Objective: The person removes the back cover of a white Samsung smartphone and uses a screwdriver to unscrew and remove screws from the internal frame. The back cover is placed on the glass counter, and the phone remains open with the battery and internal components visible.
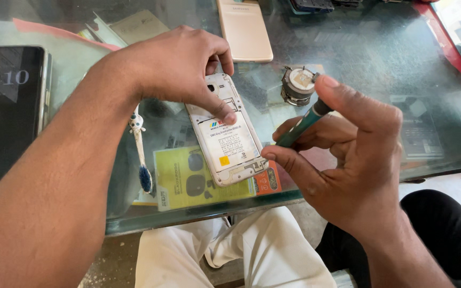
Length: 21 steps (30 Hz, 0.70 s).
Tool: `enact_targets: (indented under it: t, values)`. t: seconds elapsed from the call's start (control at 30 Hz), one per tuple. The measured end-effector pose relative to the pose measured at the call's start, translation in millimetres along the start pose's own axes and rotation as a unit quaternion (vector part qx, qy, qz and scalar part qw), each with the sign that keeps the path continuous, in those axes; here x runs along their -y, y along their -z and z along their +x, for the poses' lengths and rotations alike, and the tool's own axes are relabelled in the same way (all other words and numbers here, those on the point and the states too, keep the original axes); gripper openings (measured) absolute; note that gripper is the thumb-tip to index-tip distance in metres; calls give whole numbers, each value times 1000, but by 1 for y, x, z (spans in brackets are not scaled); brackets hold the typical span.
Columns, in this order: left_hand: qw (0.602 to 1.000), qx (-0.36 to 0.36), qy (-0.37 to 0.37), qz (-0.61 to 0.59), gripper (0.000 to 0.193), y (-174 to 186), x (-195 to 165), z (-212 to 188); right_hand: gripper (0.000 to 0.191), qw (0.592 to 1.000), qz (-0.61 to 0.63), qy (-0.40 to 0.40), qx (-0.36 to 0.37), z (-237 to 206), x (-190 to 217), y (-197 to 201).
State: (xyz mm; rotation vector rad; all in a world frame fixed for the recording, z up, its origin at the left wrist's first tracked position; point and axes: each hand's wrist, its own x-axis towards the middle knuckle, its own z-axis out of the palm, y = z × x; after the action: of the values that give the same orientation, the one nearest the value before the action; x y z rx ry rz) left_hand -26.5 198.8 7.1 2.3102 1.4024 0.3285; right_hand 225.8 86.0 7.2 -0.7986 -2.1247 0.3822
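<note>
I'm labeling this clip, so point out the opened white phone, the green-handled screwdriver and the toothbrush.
opened white phone (229,151), head view, on its exposed battery.
green-handled screwdriver (301,127), head view, middle of the handle.
toothbrush (141,152), head view, middle of its white handle.

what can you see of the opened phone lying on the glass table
The phone is white, lying face down with its back cover off, so the inner frame, the camera opening near the top and a white battery with a small yellow square show. It rests flat on the glass table, angled, top end away from the person. The left hand presses it down, fingers at the top end and thumb on the battery. The right hand holds a green-handled screwdriver toward its right edge; the tip is hidden.
</note>
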Motion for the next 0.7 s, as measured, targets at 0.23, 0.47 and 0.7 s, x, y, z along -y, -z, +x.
enact_targets:
  t: [0.23, 0.47, 0.7]
  values:
    - [999, 10, 35, 17, 86, -2, -4, 0, 83, 994, 66, 60, 67, 0, -18, 7]
    - [999, 19, 39, 10, 86, -3, -4, 0, 63, 976, 123, 135, 118, 5, -20, 18]
    - [1000, 14, 23, 13, 86, -5, -2, -1, 51, 982, -164, 79, 47, 21, 13, 43]
